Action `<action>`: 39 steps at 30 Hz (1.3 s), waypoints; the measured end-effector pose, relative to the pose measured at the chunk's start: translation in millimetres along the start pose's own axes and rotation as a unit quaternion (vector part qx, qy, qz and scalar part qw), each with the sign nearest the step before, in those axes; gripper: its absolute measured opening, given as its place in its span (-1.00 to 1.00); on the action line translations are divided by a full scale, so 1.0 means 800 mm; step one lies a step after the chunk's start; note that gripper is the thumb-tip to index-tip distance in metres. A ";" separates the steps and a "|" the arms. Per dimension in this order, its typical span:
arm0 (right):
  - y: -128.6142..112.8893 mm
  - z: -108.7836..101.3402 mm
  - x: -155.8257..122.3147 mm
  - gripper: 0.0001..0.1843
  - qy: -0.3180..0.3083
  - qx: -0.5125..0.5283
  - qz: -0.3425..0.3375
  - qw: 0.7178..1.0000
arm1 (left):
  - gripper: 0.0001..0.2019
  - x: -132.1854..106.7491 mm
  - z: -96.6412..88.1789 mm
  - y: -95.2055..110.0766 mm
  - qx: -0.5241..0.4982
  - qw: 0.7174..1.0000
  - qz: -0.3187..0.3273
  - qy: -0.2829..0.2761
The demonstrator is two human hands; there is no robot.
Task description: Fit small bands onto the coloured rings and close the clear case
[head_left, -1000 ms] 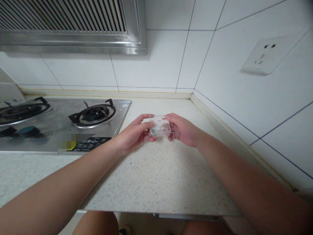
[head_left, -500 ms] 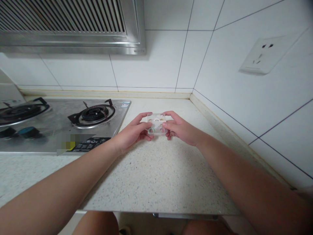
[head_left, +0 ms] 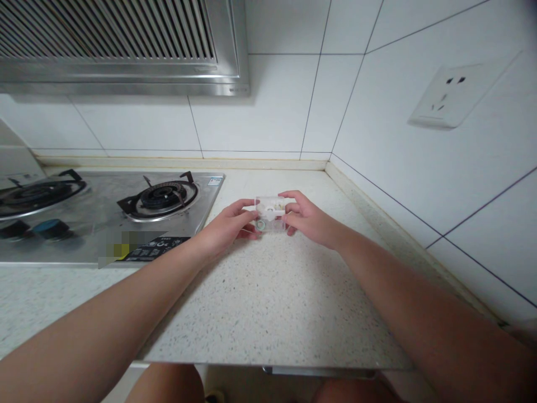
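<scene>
**Kitchen corner, tiled walls**

Speckled light stone table [head_left: 268, 313] under the hands. Steel gas hob [head_left: 126, 215] left of the hands, two burners. Steel range hood [head_left: 121, 50] above left. White tile walls [head_left: 268, 106] behind and right; wall socket [head_left: 453, 95] upper right. Even, soft light.

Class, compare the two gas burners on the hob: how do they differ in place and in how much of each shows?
The right burner sits nearer the hands and the clear box, and shows whole. The left burner lies farther off, cut by the picture's edge. Both are dark, ringed, unlit and set in the steel hob.
</scene>
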State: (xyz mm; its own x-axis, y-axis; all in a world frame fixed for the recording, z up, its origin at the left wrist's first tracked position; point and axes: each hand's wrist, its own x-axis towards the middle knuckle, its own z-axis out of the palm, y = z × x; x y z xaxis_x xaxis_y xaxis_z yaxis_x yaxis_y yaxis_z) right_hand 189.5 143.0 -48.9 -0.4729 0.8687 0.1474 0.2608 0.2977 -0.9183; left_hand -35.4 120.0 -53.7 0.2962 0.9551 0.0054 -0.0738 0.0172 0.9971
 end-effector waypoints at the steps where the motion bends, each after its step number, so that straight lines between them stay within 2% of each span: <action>1: 0.002 0.000 0.000 -0.49 0.002 -0.002 -0.002 1.000 | -0.58 0.001 -0.001 -0.001 -0.001 1.000 0.000 -0.001; 11: 0.017 -0.002 0.008 -0.53 0.014 -0.008 -0.015 1.000 | -0.61 0.003 -0.001 0.000 -0.024 1.000 0.001 -0.001; 20: 0.014 -0.001 0.009 -0.55 0.030 0.001 0.005 1.000 | -0.62 0.008 -0.008 -0.007 -0.021 1.000 0.008 -0.014; 30: 0.018 -0.006 0.008 -0.64 0.052 -0.070 -0.083 0.993 | -0.58 0.009 -0.009 -0.007 -0.019 0.999 0.035 -0.019; 39: 0.014 -0.007 0.006 -0.68 0.048 -0.097 -0.097 0.989 | -0.63 0.006 -0.007 -0.003 -0.015 0.999 0.034 -0.019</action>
State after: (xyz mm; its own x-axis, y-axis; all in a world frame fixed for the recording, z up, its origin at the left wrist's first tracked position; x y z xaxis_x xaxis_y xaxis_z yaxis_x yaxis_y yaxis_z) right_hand 195.2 152.9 -56.3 -0.4501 0.8186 0.3568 0.3343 0.5250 -0.7827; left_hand -38.8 126.0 -56.7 0.3257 0.9424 0.0759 -0.1227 -0.0375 0.9917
